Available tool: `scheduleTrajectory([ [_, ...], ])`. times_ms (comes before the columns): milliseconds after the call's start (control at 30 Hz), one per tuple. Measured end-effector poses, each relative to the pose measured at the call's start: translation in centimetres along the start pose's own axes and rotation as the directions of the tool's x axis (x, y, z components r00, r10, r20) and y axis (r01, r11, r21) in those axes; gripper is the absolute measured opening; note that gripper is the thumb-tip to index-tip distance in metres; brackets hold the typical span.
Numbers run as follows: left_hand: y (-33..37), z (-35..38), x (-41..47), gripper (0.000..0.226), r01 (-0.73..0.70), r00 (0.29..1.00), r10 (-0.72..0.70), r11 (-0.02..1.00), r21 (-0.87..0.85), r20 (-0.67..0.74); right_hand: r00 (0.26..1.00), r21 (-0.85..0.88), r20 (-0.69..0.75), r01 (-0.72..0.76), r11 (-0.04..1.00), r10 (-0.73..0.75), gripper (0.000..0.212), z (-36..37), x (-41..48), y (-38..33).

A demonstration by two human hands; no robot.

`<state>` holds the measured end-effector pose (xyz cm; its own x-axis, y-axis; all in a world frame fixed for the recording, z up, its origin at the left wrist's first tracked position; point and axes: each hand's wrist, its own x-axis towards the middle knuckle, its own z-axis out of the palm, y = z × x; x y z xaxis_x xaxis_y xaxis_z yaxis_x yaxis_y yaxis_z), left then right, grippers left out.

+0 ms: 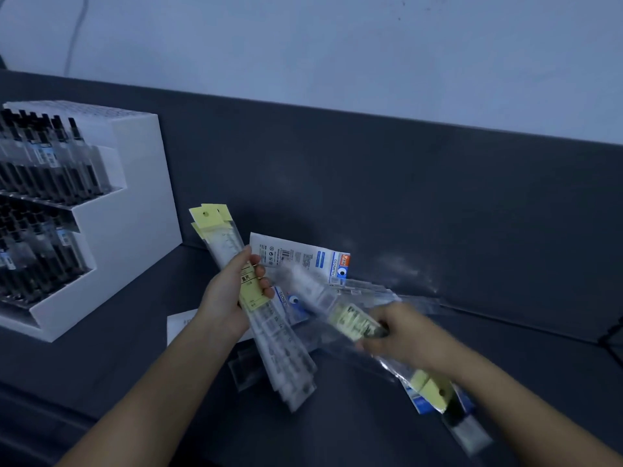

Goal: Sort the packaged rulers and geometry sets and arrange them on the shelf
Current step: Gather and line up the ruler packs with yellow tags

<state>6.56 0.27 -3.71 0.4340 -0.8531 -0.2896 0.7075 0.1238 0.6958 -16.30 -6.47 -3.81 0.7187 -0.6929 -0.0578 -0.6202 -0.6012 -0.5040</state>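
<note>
Head view, the only one. Our left hand (232, 298) has its fingers curled round a ruler bundle (286, 362), fingertips (266, 283) over the yellow label. Yellow hang tabs stick up past the fingers, and the long ends fan out below the palm. Right hand (401, 335) is blurred. It looks wrapped round a single ruler (354, 320) at mid-length, with the tab end trailing under the wrist. Geometry sets (303, 257) lie on the dark surface (438, 214) just beyond the fingertips, between the two hands.

We judge the rulers light, thin and stiff. The clear sleeves look slick, so the bundle may slide or fan apart. Best to hold it at mid-length, across the width, squeezed flat. The sets look like light flat packets, so pinching an edge should do.

Hard to tell:
- the number of rulers in the bundle
- the right fingertips, lost in blur
- the small print
- the blue packet (418, 404), half covered by the forearm
- the pen stand (135, 197), cut off at left
</note>
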Motion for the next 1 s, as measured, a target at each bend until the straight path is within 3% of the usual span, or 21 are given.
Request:
scheduleTrajectory([
  [67,0.1,0.0,-0.1,0.029,-0.008,1.0,0.008,1.0,0.005,-0.004,0.998,0.337,-0.008,-0.057,0.94,0.063,0.01,-1.5,0.0,0.4],
  [133,0.1,0.0,-0.2,0.028,-0.002,1.0,0.002,1.0,0.007,-0.004,0.989,0.556,-0.049,-0.086,0.827,0.136,0.009,-2.7,-0.2,0.9],
  [267,-0.5,0.4,-0.6,0.027,0.045,0.999,-0.046,0.998,0.049,0.011,0.971,0.759,-0.042,-0.123,0.639,0.237,0.009,-3.8,-0.3,1.7],
  [333,-1.1,0.8,-0.8,0.027,0.103,0.994,-0.107,0.991,0.084,0.037,0.963,0.798,-0.063,-0.108,0.593,0.261,0.013,-3.9,-0.3,1.8],
  [400,-1.6,1.4,-1.2,0.028,0.17,0.982,-0.179,0.978,0.118,0.068,0.964,0.795,-0.154,-0.009,0.606,0.215,0.016,-3.9,-0.6,0.9],
  [467,-2.3,2.1,-1.6,0.029,0.226,0.962,-0.249,0.958,0.178,0.114,0.941,0.756,-0.324,0.196,0.625,0.097,0.016,-3.9,-1.0,-0.6],
  [567,-3.5,3.7,-2.5,0.035,0.295,0.917,-0.35,0.918,0.266,0.193,0.843,0.65,-0.532,0.47,0.598,-0.085,0.013,-4.0,-1.8,-3.0],
  [633,-4.1,5.0,-3.1,0.046,0.328,0.887,-0.387,0.912,0.248,0.25,0.753,0.484,-0.628,0.576,0.659,-0.196,0.008,-3.6,-1.8,-3.7],
  [700,-4.5,6.2,-3.9,0.056,0.352,0.853,-0.409,0.909,0.223,0.324,0.702,0.302,-0.644,0.597,0.743,-0.303,0.008,-2.4,-1.6,-3.4],
  [767,-4.7,7.1,-4.3,0.061,0.368,0.83,-0.416,0.909,0.196,0.371,0.724,0.248,-0.602,0.571,0.782,-0.338,0.026,-1.1,-1.4,-2.7],
  [900,-5.5,7.6,-4.3,0.033,0.274,0.885,-0.318,0.946,0.172,0.339,0.784,0.258,-0.496,0.544,0.798,-0.374,0.06,-0.5,-2.2,-1.6],
  [1000,-5.7,7.9,-4.4,0.027,0.236,0.915,-0.273,0.959,0.156,0.297,0.808,0.268,-0.486,0.501,0.823,-0.334,0.055,-0.5,-3.3,-0.9],
])
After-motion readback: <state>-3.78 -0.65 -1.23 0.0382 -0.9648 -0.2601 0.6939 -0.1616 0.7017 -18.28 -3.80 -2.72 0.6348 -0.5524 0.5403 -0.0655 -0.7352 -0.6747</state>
